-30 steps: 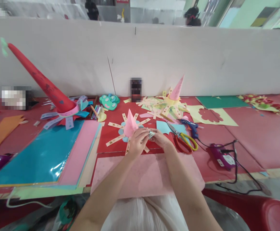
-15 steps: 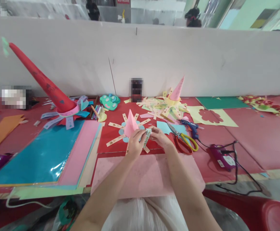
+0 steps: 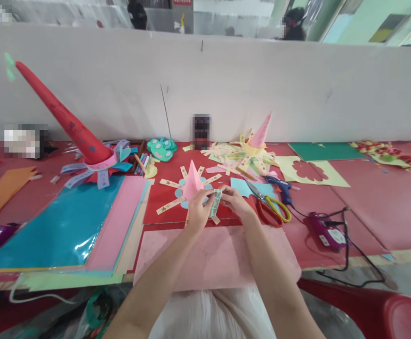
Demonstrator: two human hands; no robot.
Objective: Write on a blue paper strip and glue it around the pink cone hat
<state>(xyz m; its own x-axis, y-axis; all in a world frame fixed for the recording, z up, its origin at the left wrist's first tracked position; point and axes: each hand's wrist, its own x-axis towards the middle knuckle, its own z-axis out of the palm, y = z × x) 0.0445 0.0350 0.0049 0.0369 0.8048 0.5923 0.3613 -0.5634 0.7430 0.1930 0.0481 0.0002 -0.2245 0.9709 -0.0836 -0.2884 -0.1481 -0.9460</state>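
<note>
Between my hands is a small pale-green patterned strip (image 3: 215, 204), tilted, its upper end pinched at both sides. My left hand (image 3: 198, 209) is closed on its left side, and my right hand (image 3: 234, 200) grips its upper right corner. Just behind my left hand stands a pink paper cone (image 3: 192, 182). Around the cone's base spread light-blue paper circles and cream strips (image 3: 170, 205) printted with stars, lying on red paper. My left hand hides part of this piece.
Scissors (image 3: 269, 207) with red and yellow handles and a blue glue gun (image 3: 279, 184) lie to the right, near a purple power strip (image 3: 327, 231) with a black cord. Coloured sheets (image 3: 60, 226) and a tall red cone (image 3: 64, 117) are at left. A pink board (image 3: 215, 263) lies in front.
The patterned strip has turned slightly, showing more of its face. Both hands stay in nearly the same place, still holding it. The view has shifted a little.
</note>
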